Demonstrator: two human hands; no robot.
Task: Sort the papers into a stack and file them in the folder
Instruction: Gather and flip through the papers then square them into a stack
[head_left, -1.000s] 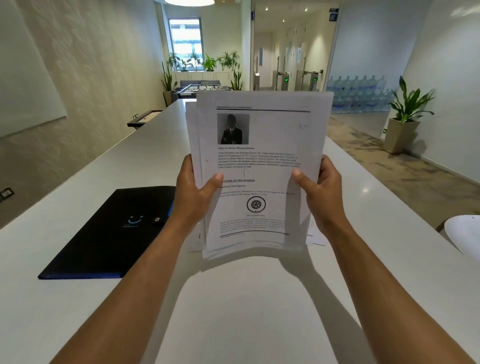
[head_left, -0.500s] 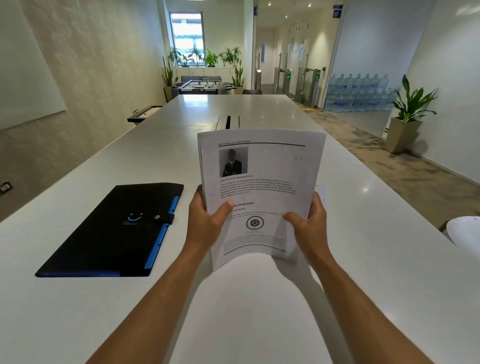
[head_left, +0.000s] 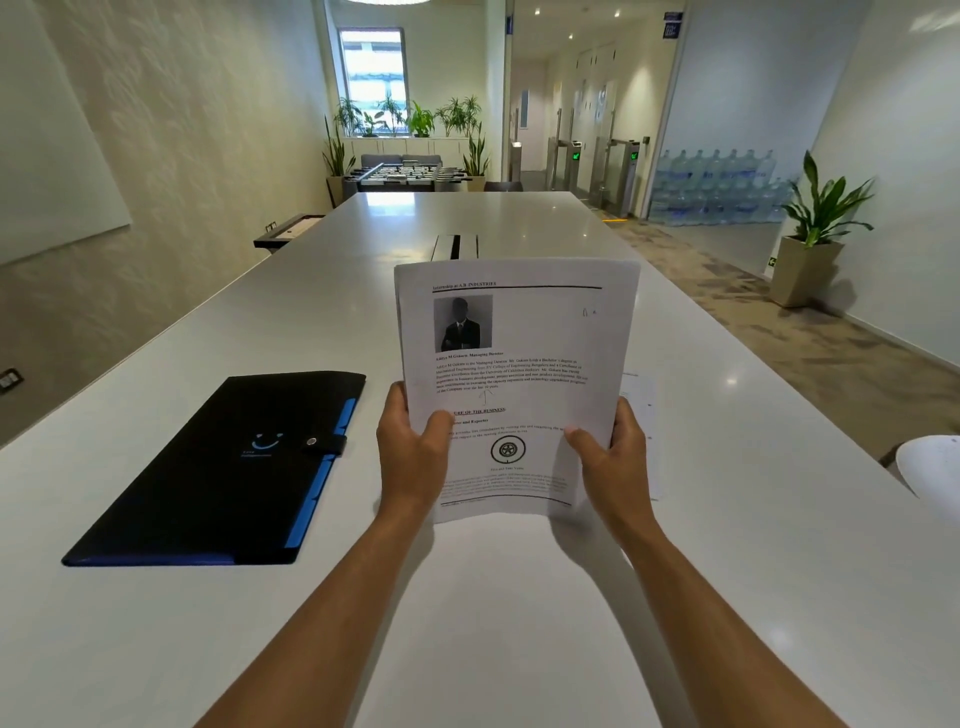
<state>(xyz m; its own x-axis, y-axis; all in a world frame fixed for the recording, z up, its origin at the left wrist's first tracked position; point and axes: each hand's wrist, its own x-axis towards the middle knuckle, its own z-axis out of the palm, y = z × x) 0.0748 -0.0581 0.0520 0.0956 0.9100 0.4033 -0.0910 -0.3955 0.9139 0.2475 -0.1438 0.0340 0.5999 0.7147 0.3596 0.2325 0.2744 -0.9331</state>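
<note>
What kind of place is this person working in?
Most likely an office lobby or common area: a long white table, access turnstiles with green lights, stacked water bottles, and a foosball table by the window.

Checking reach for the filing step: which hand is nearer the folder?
Left. The left hand grips the papers just right of the folder; the right hand holds their far side.

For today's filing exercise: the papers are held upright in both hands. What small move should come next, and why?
Probably set the papers down beside the folder. Both hands, left and right, are occupied, and the folder is snapped shut, so a hand must be freed.
</note>
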